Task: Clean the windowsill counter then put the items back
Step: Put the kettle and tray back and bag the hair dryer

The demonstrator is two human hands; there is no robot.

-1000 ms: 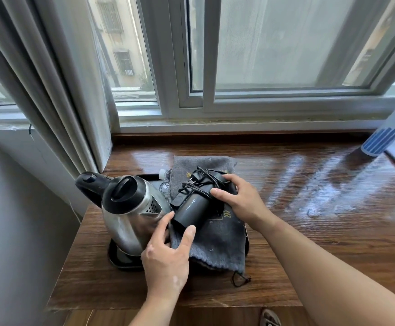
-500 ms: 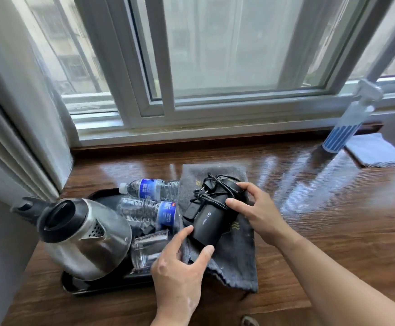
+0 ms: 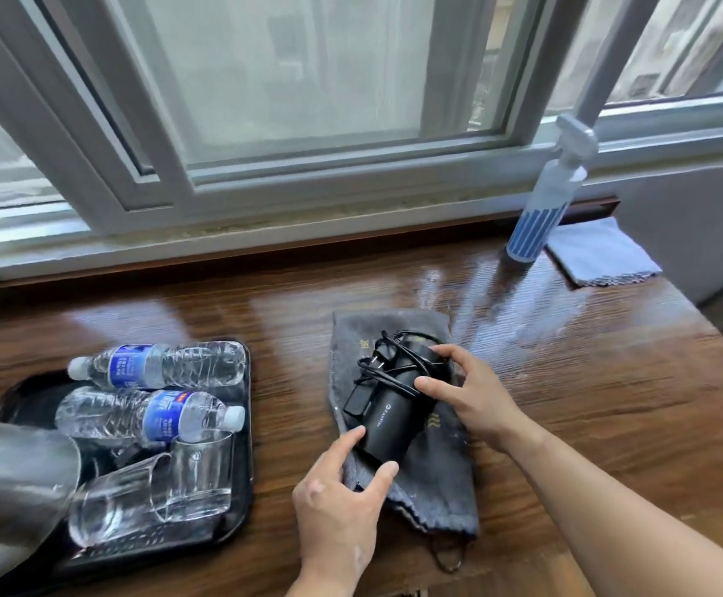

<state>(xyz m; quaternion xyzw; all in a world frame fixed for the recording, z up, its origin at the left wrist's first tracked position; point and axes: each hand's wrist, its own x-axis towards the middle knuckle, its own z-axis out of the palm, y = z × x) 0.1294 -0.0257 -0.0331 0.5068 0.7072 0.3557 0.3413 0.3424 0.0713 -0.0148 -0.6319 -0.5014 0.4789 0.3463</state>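
A black hair dryer (image 3: pixel 394 417) with its cord wound round it lies on a grey cloth pouch (image 3: pixel 433 476) in the middle of the wooden counter (image 3: pixel 588 381). My right hand (image 3: pixel 467 394) grips the dryer's far end, thumb and fingers curled round it. My left hand (image 3: pixel 338 501) holds the near end between thumb and forefinger. To the left a black tray (image 3: pixel 245 467) carries two water bottles (image 3: pixel 157 366) lying flat, two glasses (image 3: pixel 196 476) and a steel kettle (image 3: pixel 2 489) at the frame's edge.
A spray bottle (image 3: pixel 545 204) with blue stripes stands at the back right by the window frame. A folded blue-grey cloth (image 3: pixel 601 254) lies beside it. The counter surface shines wet near the right. The counter's right edge drops off past the cloth.
The dryer and pouch have shifted right, away from the tray, with both hands on them. The view has swung right, so the kettle is now mostly out of frame.
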